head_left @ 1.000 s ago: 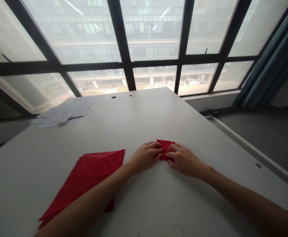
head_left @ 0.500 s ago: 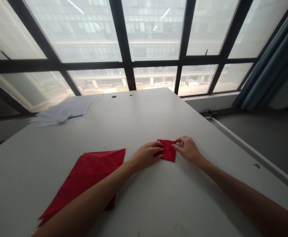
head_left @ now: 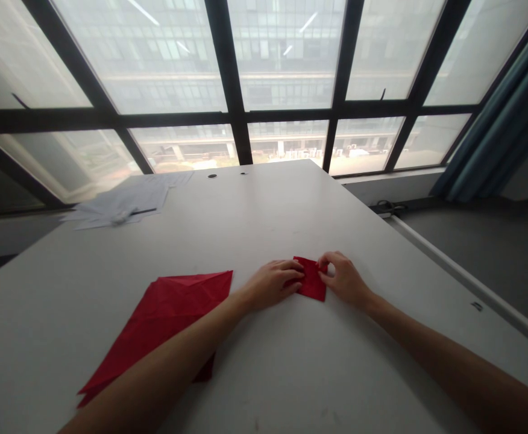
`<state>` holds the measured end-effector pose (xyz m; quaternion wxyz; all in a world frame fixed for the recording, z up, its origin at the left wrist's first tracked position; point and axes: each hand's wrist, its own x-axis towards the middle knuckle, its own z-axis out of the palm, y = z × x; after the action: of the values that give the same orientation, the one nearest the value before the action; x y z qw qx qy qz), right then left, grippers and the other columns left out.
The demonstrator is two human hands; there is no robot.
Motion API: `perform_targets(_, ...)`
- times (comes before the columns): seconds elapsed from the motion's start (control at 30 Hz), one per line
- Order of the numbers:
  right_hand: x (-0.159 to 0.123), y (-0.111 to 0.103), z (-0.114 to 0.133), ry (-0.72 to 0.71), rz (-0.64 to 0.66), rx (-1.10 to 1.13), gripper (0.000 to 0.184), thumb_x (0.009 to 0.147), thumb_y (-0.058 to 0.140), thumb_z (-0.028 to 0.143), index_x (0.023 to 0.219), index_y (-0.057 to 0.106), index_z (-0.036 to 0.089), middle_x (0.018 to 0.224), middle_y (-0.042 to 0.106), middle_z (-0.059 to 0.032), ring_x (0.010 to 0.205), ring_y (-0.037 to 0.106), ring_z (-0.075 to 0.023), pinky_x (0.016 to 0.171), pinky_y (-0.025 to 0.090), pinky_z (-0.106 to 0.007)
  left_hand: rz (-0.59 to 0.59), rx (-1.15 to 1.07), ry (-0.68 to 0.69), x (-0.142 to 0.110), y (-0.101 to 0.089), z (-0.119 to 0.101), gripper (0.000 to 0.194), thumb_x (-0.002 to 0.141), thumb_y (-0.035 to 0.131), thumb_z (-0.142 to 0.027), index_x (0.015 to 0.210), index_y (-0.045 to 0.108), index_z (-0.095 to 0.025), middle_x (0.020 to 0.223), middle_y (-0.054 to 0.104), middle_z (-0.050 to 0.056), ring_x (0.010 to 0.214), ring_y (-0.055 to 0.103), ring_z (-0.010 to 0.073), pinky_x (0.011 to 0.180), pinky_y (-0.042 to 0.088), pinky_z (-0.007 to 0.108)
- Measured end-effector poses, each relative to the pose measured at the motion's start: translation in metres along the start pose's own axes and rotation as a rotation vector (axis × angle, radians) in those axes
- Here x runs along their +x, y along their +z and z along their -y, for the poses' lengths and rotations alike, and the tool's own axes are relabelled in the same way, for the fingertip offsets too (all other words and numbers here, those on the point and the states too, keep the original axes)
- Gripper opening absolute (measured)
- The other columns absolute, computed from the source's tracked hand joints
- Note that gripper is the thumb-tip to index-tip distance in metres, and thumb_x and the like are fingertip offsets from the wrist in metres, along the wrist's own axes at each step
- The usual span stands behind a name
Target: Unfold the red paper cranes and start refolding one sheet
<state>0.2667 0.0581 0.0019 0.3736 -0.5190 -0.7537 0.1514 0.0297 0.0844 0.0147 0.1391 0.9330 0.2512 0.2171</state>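
A small folded red square [head_left: 313, 287], of paper or thin cloth, lies on the white table. Along its left side rest the spread fingers of my left hand [head_left: 276, 282], flat and gripping nothing. At the square's upper right corner, the thumb and index finger of my right hand [head_left: 343, 277] are pinched together on the edge. Left of the square lies a larger folded red sheet [head_left: 169, 313] of similar look, with creases and pointed corners. My left forearm passes over it and hides part of its lower right side.
Loose white papers [head_left: 128, 199] with a dark pen [head_left: 143, 211] on them lie at the table's far left. A dark round hole [head_left: 212, 176] sits near the far edge of the white table [head_left: 264, 217]. Windows stand beyond, and a blue curtain [head_left: 485, 132] hangs at right.
The thumb and index finger of my right hand have come together at the square's upper right corner. The square is turned slightly. My left hand stays on its left side.
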Motion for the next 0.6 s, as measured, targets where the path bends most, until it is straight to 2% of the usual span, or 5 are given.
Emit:
perform_targets(0.17, -0.0011, -0.0019, 0.0051, -0.140, 0.090, -0.076, 0.020, 0.077, 0.056, 0.002, 0.081, 0.060, 0.021, 0.088, 0.067, -0.0034, 0.089, 0.058, -0.0205, 0.083, 0.045, -0.033, 0.001, -0.008, -0.003, -0.0001, -0.0013, -0.0014, 0.025, 0.096, 0.056, -0.028, 0.117, 0.069, -0.026, 0.127, 0.065, 0.005, 0.115, 0.062, 0.0204, 0.105, 0.046, 0.034)
perform_targets(0.27, -0.0009, -0.0051, 0.0061, -0.217, 0.157, -0.152, 0.025, 0.078, 0.056, 0.002, 0.090, 0.065, 0.021, 0.094, 0.070, -0.0042, 0.095, 0.059, -0.0209, 0.088, 0.044, -0.035, 0.000, -0.026, -0.012, -0.0010, -0.0028, -0.0031, 0.025, 0.095, 0.055, -0.026, 0.116, 0.069, -0.025, 0.124, 0.064, 0.006, 0.110, 0.063, 0.0194, 0.102, 0.048, 0.032)
perform_targets(0.4, -0.0018, -0.0068, 0.0050, -0.282, 0.201, -0.178, 0.034, 0.083, 0.056, 0.005, 0.109, 0.069, 0.024, 0.106, 0.070, -0.0055, 0.102, 0.059, -0.0214, 0.092, 0.044, -0.037, -0.009, -0.051, -0.057, -0.0029, -0.0031, -0.0039, 0.027, 0.094, 0.056, -0.024, 0.119, 0.065, -0.025, 0.122, 0.063, 0.005, 0.107, 0.064, 0.0180, 0.099, 0.049, 0.030)
perform_targets(0.5, -0.0036, -0.0055, 0.0037, -0.316, 0.234, -0.157, 0.035, 0.086, 0.054, 0.006, 0.110, 0.071, 0.025, 0.111, 0.069, -0.0051, 0.104, 0.059, -0.0210, 0.095, 0.045, -0.038, -0.008, -0.058, -0.083, -0.0033, -0.0018, -0.0026, 0.026, 0.094, 0.056, -0.022, 0.118, 0.063, -0.025, 0.118, 0.064, 0.004, 0.106, 0.064, 0.0172, 0.098, 0.050, 0.030)
perform_targets(0.6, -0.0049, -0.0043, 0.0036, -0.318, 0.238, -0.153, 0.037, 0.086, 0.054, 0.006, 0.111, 0.072, 0.026, 0.117, 0.067, -0.0055, 0.109, 0.058, -0.0216, 0.099, 0.045, -0.039, -0.030, -0.046, -0.045, -0.0024, -0.0006, -0.0009, 0.021, 0.094, 0.055, -0.020, 0.112, 0.065, -0.023, 0.121, 0.063, 0.006, 0.112, 0.061, 0.0179, 0.103, 0.049, 0.032)
